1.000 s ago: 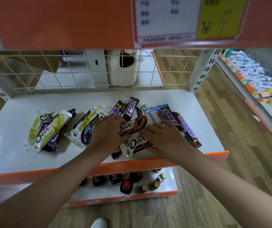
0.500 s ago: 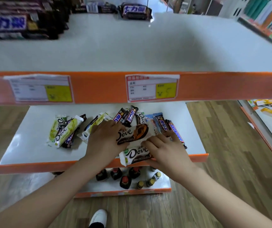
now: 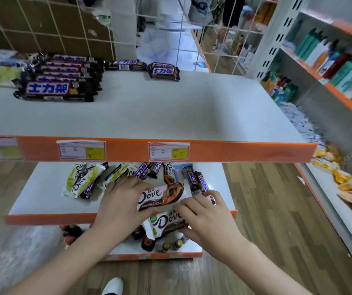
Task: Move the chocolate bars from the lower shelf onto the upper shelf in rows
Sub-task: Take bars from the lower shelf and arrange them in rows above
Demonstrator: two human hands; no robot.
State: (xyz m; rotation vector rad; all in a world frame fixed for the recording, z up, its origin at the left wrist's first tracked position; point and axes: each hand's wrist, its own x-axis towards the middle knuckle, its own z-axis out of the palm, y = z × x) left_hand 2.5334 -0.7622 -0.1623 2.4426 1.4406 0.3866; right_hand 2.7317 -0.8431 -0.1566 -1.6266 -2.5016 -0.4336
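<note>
My left hand (image 3: 120,201) grips the left end of a white and brown Dove bar (image 3: 162,195) above the lower shelf (image 3: 38,188). My right hand (image 3: 204,218) holds a second Dove bar (image 3: 166,223) lifted past the shelf's orange front edge; its fingers also touch the first bar's right end. More bars lie loose on the lower shelf: green Dove bars (image 3: 81,179) at the left and Snickers bars (image 3: 195,180) at the right. On the upper shelf (image 3: 170,111) a row of Snickers bars (image 3: 58,81) sits at the back left, with two more bars (image 3: 164,71) further right.
Orange price strips (image 3: 145,151) front the upper shelf. Small bottles (image 3: 170,244) stand on the bottom shelf below my hands. A wire grid (image 3: 213,28) backs the upper shelf. Another rack with bottles (image 3: 330,60) and packets stands at the right. My shoe (image 3: 113,285) shows on the wooden floor.
My view has tilted up, so the upper shelf top and its Snickers row now show. Both hands have drawn the two Dove bars toward the lower shelf's front edge.
</note>
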